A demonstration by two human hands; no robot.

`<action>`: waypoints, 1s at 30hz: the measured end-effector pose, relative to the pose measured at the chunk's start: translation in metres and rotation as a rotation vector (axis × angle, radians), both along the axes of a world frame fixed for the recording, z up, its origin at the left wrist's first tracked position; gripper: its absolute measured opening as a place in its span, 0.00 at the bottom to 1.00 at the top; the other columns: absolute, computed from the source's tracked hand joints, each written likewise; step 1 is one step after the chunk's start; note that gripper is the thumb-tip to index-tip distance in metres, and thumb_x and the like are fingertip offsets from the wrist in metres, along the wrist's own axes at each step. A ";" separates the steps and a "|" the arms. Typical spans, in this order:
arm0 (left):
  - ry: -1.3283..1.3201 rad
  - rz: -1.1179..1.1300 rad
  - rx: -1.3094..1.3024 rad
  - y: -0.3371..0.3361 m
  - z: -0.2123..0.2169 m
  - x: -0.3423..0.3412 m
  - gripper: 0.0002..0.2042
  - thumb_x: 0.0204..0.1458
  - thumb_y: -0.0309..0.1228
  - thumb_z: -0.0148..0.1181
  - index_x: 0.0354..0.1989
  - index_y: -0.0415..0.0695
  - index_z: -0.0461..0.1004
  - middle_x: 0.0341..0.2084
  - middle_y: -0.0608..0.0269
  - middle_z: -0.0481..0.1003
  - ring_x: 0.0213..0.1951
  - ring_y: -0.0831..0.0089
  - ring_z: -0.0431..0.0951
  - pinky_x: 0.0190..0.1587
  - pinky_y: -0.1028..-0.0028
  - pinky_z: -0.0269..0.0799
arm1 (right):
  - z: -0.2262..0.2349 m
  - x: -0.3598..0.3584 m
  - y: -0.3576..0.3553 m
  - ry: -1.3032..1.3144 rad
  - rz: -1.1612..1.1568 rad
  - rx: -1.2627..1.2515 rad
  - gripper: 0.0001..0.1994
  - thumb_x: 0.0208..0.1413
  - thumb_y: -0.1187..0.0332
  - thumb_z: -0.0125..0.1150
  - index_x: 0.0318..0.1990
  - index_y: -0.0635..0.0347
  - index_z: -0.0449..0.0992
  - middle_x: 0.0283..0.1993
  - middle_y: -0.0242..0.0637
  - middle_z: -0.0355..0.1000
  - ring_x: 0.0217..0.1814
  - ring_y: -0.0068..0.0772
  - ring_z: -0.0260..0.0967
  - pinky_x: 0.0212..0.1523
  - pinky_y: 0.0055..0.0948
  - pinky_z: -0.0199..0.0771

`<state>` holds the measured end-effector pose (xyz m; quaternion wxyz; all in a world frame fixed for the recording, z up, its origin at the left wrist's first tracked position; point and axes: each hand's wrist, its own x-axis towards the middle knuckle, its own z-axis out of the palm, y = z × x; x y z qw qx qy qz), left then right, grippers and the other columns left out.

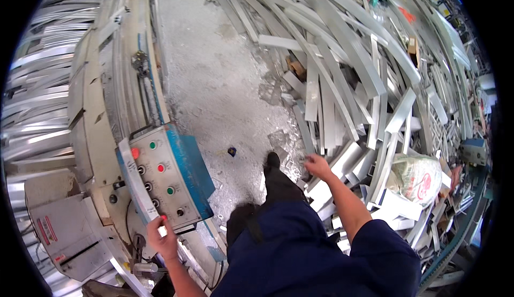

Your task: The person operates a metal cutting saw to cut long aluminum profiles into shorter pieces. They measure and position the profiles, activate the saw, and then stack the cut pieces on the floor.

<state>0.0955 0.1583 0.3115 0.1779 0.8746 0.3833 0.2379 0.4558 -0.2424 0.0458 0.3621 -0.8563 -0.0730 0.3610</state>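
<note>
My left hand (162, 239) is closed around the lower end of a flat, pale aluminium strip (137, 178). The strip slants across the left side of a control box (174, 174), covering part of its row of black knobs. Close by the fingertips sits a red button (164, 217); whether they touch it I cannot tell. My right hand (318, 167) hangs out to the right with fingers curled together, above the edge of the scrap aluminium profiles (348, 160). Anything inside those fingers is too small or hidden to make out.
A long machine bed (110, 83) runs along the left, with stacked aluminium profiles (40, 91) beyond it. The grey floor (198, 66) is strewn with shavings. To the right, loose profiles heap up around a white plastic sack (417, 179). A dark scrap (232, 151) lies before my shoe (273, 160).
</note>
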 end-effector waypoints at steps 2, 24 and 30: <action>0.064 -0.223 -0.054 -0.030 -0.012 0.061 0.12 0.41 0.15 0.62 0.36 0.40 0.75 0.30 0.56 0.76 0.32 0.61 0.76 0.38 0.68 0.72 | 0.028 0.032 0.017 0.133 -0.084 0.022 0.22 0.49 0.58 0.60 0.50 0.61 0.76 0.43 0.49 0.77 0.46 0.45 0.76 0.49 0.37 0.74; 0.833 0.002 -1.065 0.044 -0.748 0.084 0.25 0.51 0.35 0.66 0.57 0.42 0.70 0.27 0.61 0.76 0.28 0.75 0.73 0.33 0.72 0.70 | -0.182 -0.076 0.062 0.317 0.002 -0.766 0.30 0.48 0.53 0.63 0.60 0.51 0.67 0.61 0.48 0.60 0.61 0.55 0.61 0.55 0.50 0.69; 0.765 0.141 -0.949 0.090 -0.904 0.136 0.38 0.53 0.50 0.62 0.68 0.47 0.55 0.56 0.51 0.67 0.49 0.66 0.71 0.49 0.66 0.66 | -0.199 -0.045 0.067 0.240 0.110 -0.706 0.27 0.44 0.56 0.69 0.53 0.51 0.72 0.58 0.45 0.63 0.56 0.52 0.65 0.51 0.46 0.73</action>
